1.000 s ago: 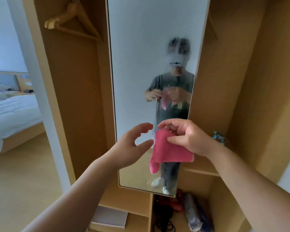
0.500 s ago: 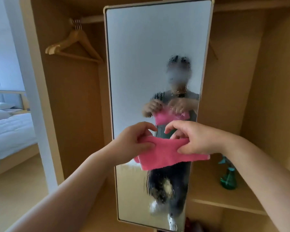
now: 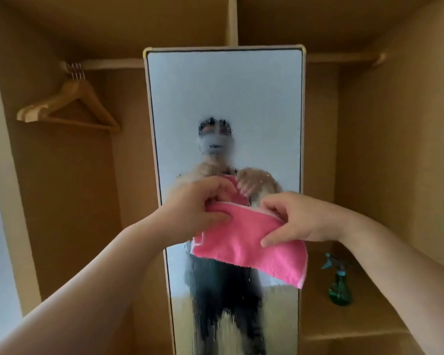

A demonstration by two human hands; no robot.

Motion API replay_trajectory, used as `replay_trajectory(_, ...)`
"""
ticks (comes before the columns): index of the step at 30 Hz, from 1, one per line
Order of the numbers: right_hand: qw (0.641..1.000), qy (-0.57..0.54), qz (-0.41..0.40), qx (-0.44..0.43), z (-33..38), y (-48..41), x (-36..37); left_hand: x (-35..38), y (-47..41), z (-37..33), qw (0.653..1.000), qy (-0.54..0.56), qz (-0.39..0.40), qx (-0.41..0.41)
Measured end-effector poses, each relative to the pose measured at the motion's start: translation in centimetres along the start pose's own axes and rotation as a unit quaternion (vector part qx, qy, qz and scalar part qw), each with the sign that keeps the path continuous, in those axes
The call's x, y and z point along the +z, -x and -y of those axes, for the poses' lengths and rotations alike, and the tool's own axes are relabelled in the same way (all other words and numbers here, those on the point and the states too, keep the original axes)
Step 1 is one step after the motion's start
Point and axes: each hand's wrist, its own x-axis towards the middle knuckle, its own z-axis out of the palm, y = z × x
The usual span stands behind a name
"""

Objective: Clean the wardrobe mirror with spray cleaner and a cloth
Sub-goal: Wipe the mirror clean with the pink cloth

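Both hands: my left hand (image 3: 198,203) and right hand (image 3: 296,217) pinch the pink cloth (image 3: 249,245) by its top edge, before the mirror (image 3: 223,98).
Spraying: looks done; glass wet and streaked.
Spray bottle (image 3: 340,288): parked on the right shelf.
Wiping: I judge it not begun.

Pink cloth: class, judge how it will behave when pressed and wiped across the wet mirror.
The cloth is probably floppy: its lower corner droops below both hands. It looks light, held by fingertip pinches alone. Its fuzzy surface will likely soak up droplets on the mirror rather than slide.
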Motion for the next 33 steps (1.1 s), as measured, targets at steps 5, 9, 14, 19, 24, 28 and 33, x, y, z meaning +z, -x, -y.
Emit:
replay_trajectory(5, 0.990, 0.001, -0.143, 0.013, 1.3, -1.2, 0.9, -3.3, -1.9, 1.2, 0.998, -0.045, -0.029, 0.030)
replay_trajectory(9, 0.959, 0.166, -0.229, 0.021, 2.0, -1.7, 0.8, -4.5, -4.2, 1.2, 0.994, -0.052, -0.064, 0.072)
replay_trajectory(14, 0.862, 0.354, -0.361, -0.034, 1.2, -3.3, -2.0, -4.0, -8.3, 0.7, 0.982, -0.085, -0.127, 0.114)
replay_trajectory(19, 0.801, 0.450, -0.385, -0.087, -0.2, -5.4, -5.2, -3.9, -12.6, 0.2, 0.968, -0.114, -0.177, 0.133)
replay_trajectory(24, 0.735, 0.539, -0.371, -0.177, -1.5, -7.9, -8.8, -5.2, -17.0, -1.4, 0.946, -0.166, -0.230, 0.158)
replay_trajectory(28, 0.692, 0.568, -0.410, -0.175, -2.1, -10.4, -11.5, -5.9, -20.4, -2.8, 0.927, -0.200, -0.269, 0.167)
replay_trajectory(33, 0.681, 0.573, -0.432, -0.146, -4.6, -12.3, -12.0, -4.5, -22.6, -2.2, 0.923, -0.242, -0.262, 0.143)
